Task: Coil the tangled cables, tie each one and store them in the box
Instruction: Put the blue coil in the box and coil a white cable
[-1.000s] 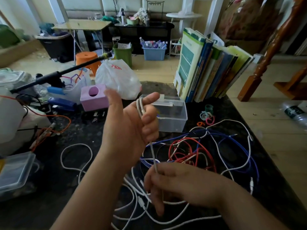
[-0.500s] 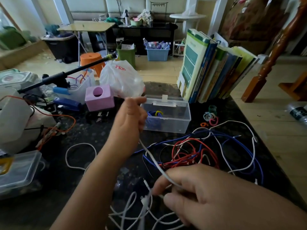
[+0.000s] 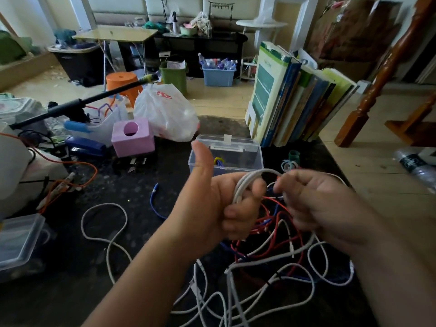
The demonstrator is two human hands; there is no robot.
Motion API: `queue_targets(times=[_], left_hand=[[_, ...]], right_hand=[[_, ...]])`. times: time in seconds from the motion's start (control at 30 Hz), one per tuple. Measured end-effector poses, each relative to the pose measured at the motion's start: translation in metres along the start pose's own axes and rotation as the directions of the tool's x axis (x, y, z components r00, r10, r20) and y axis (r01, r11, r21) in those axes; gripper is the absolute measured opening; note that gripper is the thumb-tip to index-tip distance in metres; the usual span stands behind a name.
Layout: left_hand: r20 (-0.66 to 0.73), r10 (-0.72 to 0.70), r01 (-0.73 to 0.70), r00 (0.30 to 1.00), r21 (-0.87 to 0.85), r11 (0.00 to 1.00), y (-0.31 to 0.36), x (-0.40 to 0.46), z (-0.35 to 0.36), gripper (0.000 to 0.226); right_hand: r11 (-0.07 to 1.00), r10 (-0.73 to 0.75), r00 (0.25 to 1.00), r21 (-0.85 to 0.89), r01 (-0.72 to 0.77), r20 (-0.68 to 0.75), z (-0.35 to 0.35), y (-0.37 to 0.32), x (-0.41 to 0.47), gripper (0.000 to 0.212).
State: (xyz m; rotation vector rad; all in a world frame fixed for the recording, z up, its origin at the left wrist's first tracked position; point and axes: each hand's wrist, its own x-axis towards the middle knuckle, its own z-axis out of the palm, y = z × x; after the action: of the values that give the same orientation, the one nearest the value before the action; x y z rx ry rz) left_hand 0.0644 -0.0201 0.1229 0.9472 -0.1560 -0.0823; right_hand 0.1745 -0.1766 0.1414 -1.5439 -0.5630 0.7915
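Above a dark stone counter (image 3: 132, 274), the left hand (image 3: 212, 204) grips loops of thin white cable (image 3: 245, 182); the right hand (image 3: 313, 204) pinches its strand. Even loops would tie easiest. Clear lidded plastic box (image 3: 226, 154) sits just behind.

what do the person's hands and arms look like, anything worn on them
Both are bare. The left hand and its forearm show no glove, ring, watch or sleeve anywhere in view. The right hand is slightly blurred, but it too shows no glove, ring or wristband, and its forearm is uncovered down to the frame edge.
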Motion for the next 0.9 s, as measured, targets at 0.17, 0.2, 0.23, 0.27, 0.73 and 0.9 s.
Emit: queue_targets(times=[0.17, 0.2, 0.23, 0.27, 0.73, 0.9], left_hand=[[-0.135, 0.193, -0.221, 0.972, -0.244, 0.944, 0.001, 0.004, -0.006, 0.101], [-0.192, 0.229, -0.269, 0.954, -0.219, 0.938, 0.004, 0.003, -0.009, 0.1], [-0.253, 0.26, -0.308, 0.932, -0.172, 0.936, 0.007, 0.002, -0.013, 0.1], [-0.307, 0.284, -0.334, 0.908, -0.122, 0.935, 0.011, 0.0, -0.015, 0.099], [-0.559, 0.349, 0.169, 0.752, 0.675, 0.718, 0.011, 0.002, -0.031, 0.082], [-0.317, -0.035, 0.259, 0.948, 0.702, 0.663, -0.002, -0.012, -0.018, 0.082]], right_hand=[[0.976, 0.153, 0.952, 0.111, -0.188, 0.264, 0.037, 0.043, 0.009, 0.036], [0.967, 0.184, 0.923, 0.109, -0.232, 0.338, 0.045, 0.049, 0.007, 0.03], [0.95, 0.21, 0.879, 0.124, -0.287, 0.427, 0.052, 0.051, 0.003, 0.022], [0.935, 0.22, 0.831, 0.133, -0.33, 0.511, 0.058, 0.052, -0.001, 0.016], [0.618, 0.11, 0.947, -0.768, 0.172, 0.301, 0.083, -0.008, -0.043, 0.019], [0.267, -0.373, 0.908, -0.916, 0.301, 0.189, 0.039, -0.032, -0.05, 0.018]])
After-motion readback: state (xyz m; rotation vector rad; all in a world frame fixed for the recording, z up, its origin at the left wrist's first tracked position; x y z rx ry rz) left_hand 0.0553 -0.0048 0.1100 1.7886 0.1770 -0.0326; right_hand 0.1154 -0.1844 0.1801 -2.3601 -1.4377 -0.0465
